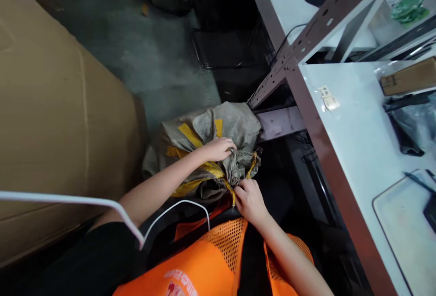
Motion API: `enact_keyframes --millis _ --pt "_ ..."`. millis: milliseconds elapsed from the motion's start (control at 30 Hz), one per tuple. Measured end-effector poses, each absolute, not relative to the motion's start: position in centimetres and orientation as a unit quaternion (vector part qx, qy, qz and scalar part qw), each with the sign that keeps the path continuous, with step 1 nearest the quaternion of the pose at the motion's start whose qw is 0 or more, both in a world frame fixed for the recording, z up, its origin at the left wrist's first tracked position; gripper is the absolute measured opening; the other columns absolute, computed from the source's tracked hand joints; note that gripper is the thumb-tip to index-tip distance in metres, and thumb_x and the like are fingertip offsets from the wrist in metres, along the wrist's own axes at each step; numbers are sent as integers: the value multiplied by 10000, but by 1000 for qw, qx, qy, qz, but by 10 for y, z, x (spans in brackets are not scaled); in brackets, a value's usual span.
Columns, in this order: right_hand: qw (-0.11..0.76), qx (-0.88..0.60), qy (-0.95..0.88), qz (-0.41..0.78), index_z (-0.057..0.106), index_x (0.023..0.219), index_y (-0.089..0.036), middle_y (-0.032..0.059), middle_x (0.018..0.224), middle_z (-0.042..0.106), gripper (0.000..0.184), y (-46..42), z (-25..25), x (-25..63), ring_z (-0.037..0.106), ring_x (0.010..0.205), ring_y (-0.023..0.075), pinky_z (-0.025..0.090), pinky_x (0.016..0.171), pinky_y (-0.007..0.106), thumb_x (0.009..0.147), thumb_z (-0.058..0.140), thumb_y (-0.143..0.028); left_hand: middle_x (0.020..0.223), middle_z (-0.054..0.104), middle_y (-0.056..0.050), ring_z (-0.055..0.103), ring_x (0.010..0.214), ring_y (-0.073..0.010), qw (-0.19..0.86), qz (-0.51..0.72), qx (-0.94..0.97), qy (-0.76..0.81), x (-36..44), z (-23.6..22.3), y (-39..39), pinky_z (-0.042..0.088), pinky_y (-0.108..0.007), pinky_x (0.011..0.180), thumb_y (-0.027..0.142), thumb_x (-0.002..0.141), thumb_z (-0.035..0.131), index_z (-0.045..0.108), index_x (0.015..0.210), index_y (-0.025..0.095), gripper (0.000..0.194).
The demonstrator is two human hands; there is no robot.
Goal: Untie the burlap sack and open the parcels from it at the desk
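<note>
Just beyond the orange vest [190, 264], the right hand [251, 198] is the nearer one; its fingers are bent and pinch at the near edge of the gathered neck [233, 168], beside a yellow strip [229, 188], but I cannot tell if they hold cloth or strip. The left hand [220, 148], slightly farther, has its fingers closed over the neck's far side. Beyond lies the grey sack [238, 121], its long axis roughly crosswise, between the cardboard box [51, 105] and the bench [354, 146].
</note>
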State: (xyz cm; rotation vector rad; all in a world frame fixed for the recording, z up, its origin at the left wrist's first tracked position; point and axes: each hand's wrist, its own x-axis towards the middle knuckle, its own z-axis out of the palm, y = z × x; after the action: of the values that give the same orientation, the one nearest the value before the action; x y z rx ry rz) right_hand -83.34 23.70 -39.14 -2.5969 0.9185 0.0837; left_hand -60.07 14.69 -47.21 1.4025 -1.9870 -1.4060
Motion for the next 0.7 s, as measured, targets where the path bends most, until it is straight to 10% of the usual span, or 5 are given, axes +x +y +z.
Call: enact_keyframes --millis 100,367,567,700 --pt "196 -920 338 15 622 895 -159 98 974 558 106 241 -397 -830 463 923 242 356 813 365 977 556 -172 1385 642 -62 525 1333 -247 176 -465 390 -775 -600 -443 165 311 -379 1121 147 772 615 643 1358 274 600" --pt "222 -897 379 -49 580 858 -162 88 971 604 145 247 -400 -835 497 930 223 350 817 366 989 519 -172 764 701 -61 640 815 -198 131 -472 514 -704 -592 -462 166 412 -296 827 175 769 646 676 688 164 88" --pt "227 -883 405 -65 454 688 -186 26 696 504 374 251 -404 -837 457 706 171 328 741 335 1060 441 -226 979 730 -106 656 860 -207 152 -446 677 -565 -564 -486 158 468 -294 809 391 1000 424 558 1401 64 535" --pt "228 -864 449 19 528 779 -184 34 783 580 268 247 -401 -829 524 773 191 361 756 330 1036 550 -256 1228 699 -111 633 1165 -293 69 -420 599 -678 -563 -488 183 431 -458 1078 503 840 724 360 1592 206 887"
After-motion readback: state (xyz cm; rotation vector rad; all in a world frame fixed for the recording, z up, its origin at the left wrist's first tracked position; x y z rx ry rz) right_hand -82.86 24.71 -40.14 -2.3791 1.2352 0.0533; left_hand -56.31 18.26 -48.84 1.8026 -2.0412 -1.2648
